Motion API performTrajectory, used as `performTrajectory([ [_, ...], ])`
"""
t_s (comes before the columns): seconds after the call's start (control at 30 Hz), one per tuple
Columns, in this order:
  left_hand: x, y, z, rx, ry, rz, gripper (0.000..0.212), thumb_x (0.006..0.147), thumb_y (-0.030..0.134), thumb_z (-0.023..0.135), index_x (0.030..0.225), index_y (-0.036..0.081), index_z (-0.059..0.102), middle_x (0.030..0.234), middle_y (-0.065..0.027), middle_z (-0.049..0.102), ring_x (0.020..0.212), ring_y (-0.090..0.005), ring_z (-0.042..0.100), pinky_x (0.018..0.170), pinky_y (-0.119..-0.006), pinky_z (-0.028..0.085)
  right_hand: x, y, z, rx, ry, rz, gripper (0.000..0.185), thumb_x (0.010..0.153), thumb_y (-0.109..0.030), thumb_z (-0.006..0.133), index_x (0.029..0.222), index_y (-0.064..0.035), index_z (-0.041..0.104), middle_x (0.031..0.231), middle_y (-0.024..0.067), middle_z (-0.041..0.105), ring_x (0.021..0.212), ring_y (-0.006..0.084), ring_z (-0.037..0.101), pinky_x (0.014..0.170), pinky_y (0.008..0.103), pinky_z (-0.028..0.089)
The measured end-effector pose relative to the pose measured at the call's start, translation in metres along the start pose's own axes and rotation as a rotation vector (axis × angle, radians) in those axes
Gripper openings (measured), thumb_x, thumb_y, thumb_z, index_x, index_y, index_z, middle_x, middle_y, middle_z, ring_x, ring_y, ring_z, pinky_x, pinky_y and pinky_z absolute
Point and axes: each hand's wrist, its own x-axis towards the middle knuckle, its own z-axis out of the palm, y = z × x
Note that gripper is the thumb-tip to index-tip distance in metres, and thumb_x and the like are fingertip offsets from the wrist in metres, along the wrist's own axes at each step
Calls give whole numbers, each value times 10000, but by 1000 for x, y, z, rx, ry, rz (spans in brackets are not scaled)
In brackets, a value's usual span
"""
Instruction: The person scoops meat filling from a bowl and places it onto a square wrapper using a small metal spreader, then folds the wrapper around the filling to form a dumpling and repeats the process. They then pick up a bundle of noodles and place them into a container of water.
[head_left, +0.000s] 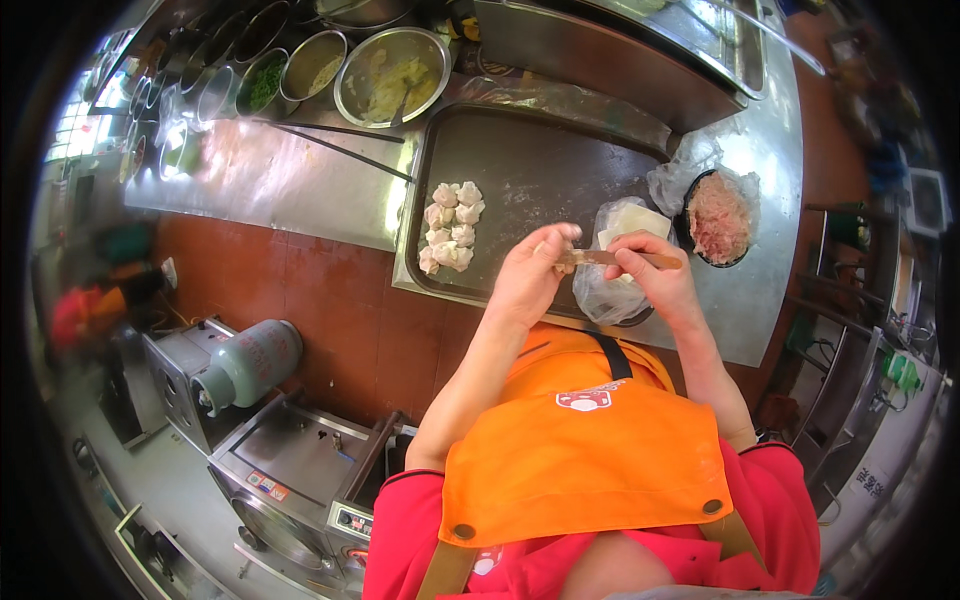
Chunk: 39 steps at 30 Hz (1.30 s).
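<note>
My right hand (651, 266) is closed on a flat wooden spatula stick (663, 261), whose far end reaches into my left hand (534, 262). The curled fingers of my left hand hold a small wonton wrapper (568, 259), mostly hidden by the fingers. Both hands are above the near right part of a dark tray (517, 161). Behind my right hand, a stack of pale square wrappers (637, 220) rests in a clear plastic bag (613, 298). Several folded wontons (451, 225) stand in rows at the tray's left. Right of the tray is a dark bowl of minced meat (718, 216).
A steel bowl of yellowish food (442, 71) with a spoon stands behind the tray, beside bowls of chopped greens (264, 86) and other food. Two dark chopsticks (341, 152) lie on the steel counter (285, 184). A gas cylinder (259, 360) is at lower left; a blurred person (86, 311) is farther left.
</note>
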Motion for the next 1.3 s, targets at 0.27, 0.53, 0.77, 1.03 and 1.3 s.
performTrajectory([
  [0.27,3,79,-43,997,317,359,128,882,113,591,967,51,664,923,-8,567,772,-83,510,635,-202,415,-13,-1,-67,99,345,-94,322,961,-280,451,794,-30,566,821,58,590,639,93,527,552,201,412],
  [0.53,-19,74,-62,2002,256,639,233,749,79,687,979,70,648,1159,-71,561,1092,-270,503,1001,-440,312,-5,34,-39,-1060,-45,-40,184,822,-222,593,929,-74,569,946,112,564,804,288,597,692,364,481],
  [0.77,-28,46,-20,1376,36,496,195,875,102,590,1056,42,629,1087,-90,610,1049,-226,562,887,-366,469,-5,35,-56,-764,-2,47,171,803,-214,602,836,-48,576,839,103,596,736,295,588,639,378,467],
  [1.03,-1,-68,26,-105,-204,-294,559,931,387,491,1323,1,391,1302,-128,475,1182,-255,482,971,-424,419,-35,-27,-43,-867,-329,-215,128,833,-165,633,880,-45,640,863,81,629,770,205,615,677,290,479],
  [1.3,17,-104,51,0,66,-393,450,978,320,402,1282,-11,433,1269,-150,507,1159,-286,508,980,-441,413,-92,-6,-209,192,383,-165,290,959,-289,485,994,-57,655,893,43,651,790,134,637,692,235,502],
])
